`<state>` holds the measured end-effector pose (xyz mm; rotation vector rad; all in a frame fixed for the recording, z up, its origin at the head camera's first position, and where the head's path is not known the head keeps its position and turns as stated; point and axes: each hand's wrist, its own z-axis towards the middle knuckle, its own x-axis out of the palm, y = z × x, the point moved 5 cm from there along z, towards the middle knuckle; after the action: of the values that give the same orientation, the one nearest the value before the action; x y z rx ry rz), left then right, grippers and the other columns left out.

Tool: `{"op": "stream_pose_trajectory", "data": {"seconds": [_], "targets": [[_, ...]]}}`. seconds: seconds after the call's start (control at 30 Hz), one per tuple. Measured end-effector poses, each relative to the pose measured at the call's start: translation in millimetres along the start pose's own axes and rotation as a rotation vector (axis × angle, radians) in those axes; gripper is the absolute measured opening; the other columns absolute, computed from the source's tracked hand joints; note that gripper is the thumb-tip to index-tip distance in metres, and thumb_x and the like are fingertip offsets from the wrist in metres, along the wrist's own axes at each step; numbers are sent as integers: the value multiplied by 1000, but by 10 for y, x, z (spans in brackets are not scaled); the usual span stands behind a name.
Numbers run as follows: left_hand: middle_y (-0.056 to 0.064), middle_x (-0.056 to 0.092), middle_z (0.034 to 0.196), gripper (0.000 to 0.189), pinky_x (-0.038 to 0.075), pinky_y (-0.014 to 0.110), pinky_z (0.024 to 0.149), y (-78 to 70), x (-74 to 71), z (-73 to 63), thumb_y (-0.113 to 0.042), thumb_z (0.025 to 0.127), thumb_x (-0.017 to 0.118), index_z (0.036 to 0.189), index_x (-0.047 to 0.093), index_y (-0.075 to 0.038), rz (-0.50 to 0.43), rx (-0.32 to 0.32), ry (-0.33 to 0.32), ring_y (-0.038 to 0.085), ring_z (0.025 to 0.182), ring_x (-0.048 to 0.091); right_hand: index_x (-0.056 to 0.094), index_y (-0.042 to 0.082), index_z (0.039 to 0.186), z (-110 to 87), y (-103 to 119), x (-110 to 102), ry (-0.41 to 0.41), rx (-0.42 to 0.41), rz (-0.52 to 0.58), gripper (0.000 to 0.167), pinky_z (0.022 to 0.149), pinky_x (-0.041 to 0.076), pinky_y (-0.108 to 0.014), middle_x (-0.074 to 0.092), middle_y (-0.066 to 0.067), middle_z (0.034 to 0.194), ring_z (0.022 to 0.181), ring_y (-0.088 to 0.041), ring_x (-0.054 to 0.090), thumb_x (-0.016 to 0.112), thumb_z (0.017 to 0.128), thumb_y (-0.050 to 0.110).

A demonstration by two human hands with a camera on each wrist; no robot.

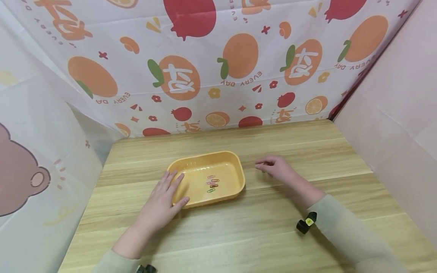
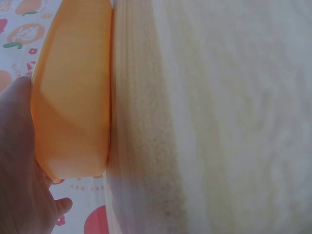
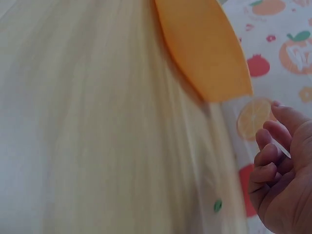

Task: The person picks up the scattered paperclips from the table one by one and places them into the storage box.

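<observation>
A shallow yellow plastic tray (image 1: 205,200) stands on the wooden table, with several small coloured paper clips (image 1: 211,182) lying together on its floor. My left hand (image 1: 163,201) rests on the tray's left end, fingers spread over the rim and thumb across the near corner. In the left wrist view, the tray's outer wall (image 2: 73,97) is beside that hand. To the right of the tray hovers my right hand (image 1: 277,167), its fingers loosely bent and thumb apart from them, with nothing visible between. A small green thing (image 3: 217,205) lies on the table near it.
The wooden table (image 1: 218,239) reaches back to a fruit-print cloth (image 1: 205,76) hanging along its far edge. Pale cloth walls stand at the left (image 1: 37,113) and right (image 1: 392,113). A black strapped device (image 1: 307,223) sits on my right wrist.
</observation>
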<state>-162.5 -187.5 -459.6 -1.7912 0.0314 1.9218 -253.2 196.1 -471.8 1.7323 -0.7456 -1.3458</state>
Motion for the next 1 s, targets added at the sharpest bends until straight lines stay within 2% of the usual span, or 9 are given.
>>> {"op": "stream_pose_trajectory", "data": {"seconds": [0.1, 0.23, 0.53, 0.77, 1.0], "targets": [[11, 14, 165, 79, 16, 62, 117, -2, -2, 3, -51, 97, 58, 160, 20, -21, -2, 1, -2, 36, 151, 5, 72, 8, 118, -51, -125, -97, -25, 12, -2, 36, 58, 50, -31, 65, -12, 84, 69, -23, 55, 70, 93, 35], [11, 13, 165, 79, 16, 61, 118, 0, -5, 0, -51, 97, 58, 160, 20, -22, -1, -1, 2, 36, 151, 5, 72, 8, 118, -103, -249, -186, -47, 40, 24, 35, 59, 50, -30, 65, -12, 83, 70, -22, 55, 69, 94, 34], [12, 14, 165, 79, 16, 61, 118, -5, -7, 3, -51, 97, 57, 159, 22, -20, -1, 2, 1, 36, 151, 5, 72, 5, 116, -118, -334, -270, -65, 33, -3, 32, 57, 50, -27, 70, -8, 94, 73, -21, 57, 69, 94, 29], [12, 15, 165, 79, 17, 61, 117, -7, -4, 7, -51, 97, 58, 159, 23, -18, 0, 3, 0, 36, 151, 6, 75, 10, 109, -128, -315, -304, -78, 33, -126, 25, 57, 49, -27, 68, -6, 94, 76, -20, 55, 72, 92, 28], [13, 16, 164, 78, 17, 61, 117, -17, -20, 1, -51, 96, 58, 159, 24, -18, -4, 4, 1, 36, 151, 6, 74, 6, 109, -122, -304, -288, -62, 9, -275, 25, 68, 52, -31, 68, -4, 91, 81, -18, 60, 73, 90, 23]]}}
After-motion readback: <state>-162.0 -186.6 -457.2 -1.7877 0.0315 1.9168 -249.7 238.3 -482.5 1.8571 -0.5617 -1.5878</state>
